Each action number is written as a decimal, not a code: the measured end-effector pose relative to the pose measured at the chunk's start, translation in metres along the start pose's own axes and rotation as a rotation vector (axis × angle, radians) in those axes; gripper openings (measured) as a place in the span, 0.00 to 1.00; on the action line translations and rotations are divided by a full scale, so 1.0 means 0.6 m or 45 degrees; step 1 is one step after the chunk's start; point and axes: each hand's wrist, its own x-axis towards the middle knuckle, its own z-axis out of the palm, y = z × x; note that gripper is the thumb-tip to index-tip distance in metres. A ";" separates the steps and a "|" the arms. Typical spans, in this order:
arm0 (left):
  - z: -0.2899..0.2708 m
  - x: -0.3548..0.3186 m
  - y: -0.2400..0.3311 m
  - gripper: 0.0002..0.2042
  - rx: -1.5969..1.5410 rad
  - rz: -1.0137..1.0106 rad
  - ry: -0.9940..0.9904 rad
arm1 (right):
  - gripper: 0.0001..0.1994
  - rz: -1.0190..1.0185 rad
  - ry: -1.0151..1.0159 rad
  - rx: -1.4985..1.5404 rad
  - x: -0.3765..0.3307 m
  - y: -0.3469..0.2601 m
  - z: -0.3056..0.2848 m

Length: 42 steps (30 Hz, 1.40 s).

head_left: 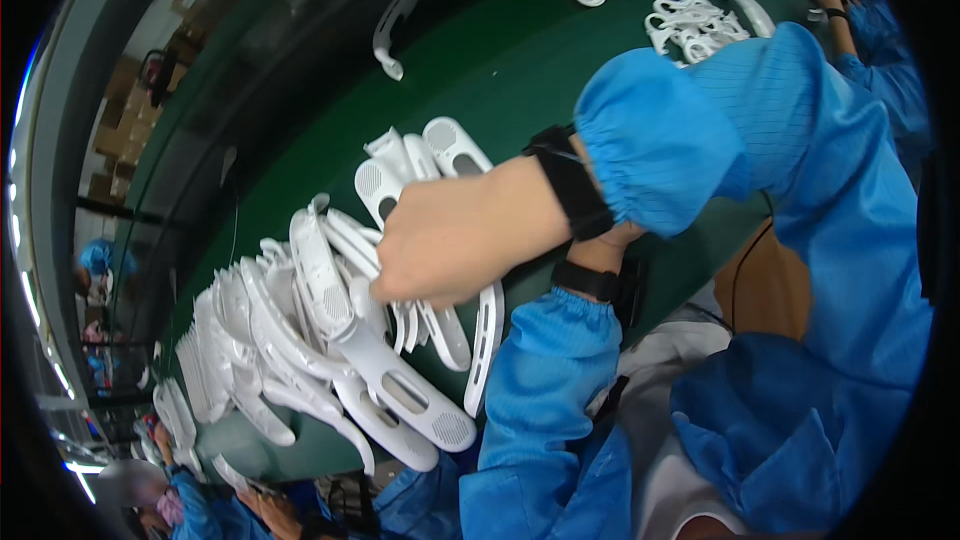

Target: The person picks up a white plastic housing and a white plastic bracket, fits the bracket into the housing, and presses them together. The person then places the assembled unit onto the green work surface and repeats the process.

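The white parts (290,325) lie in a big, messy pile on the left side of the green tabletop (475,70). They look like thin, hard plastic, so I think they are light and stiff. They are shiny and may slip; the thin arms could snap if bent. A long slotted part (372,355) lies near the front, and its long edges look like a good place to hold.

The right hand (455,240) is over the pile's right side. Its fingers are curled, but I cannot tell if they pinch anything. The left hand (622,234) is mostly hidden under the right arm, so I cannot tell about its fingers.

Now the other things. At the lower left is another person's hand (275,512). Parts lie over each other, so one could catch on the next. At the far right is a heap of small white pieces (700,28).
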 end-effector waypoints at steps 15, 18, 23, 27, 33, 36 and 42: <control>-0.021 0.033 -0.002 0.09 0.178 -0.076 -0.191 | 0.27 1.091 -0.159 0.019 -0.031 0.392 0.061; -0.018 0.038 0.002 0.09 0.140 -0.119 -0.101 | 0.22 1.235 0.095 -0.215 -0.057 0.396 0.052; -0.007 0.035 0.002 0.09 0.095 -0.129 -0.130 | 0.18 1.274 -0.005 -0.195 -0.090 0.421 0.041; -0.021 0.034 -0.010 0.07 0.165 -0.184 -0.084 | 0.11 1.174 0.277 -0.358 -0.110 0.390 0.030; -0.008 0.054 0.023 0.09 0.119 -0.026 -0.402 | 0.10 1.147 0.781 -0.182 -0.234 0.243 -0.014; -0.018 0.051 0.015 0.11 0.058 0.055 -0.455 | 0.10 1.207 0.798 -0.041 -0.271 0.147 -0.006; -0.004 0.054 0.037 0.09 -0.069 0.105 -0.564 | 0.08 1.188 1.072 -0.009 -0.344 0.025 0.014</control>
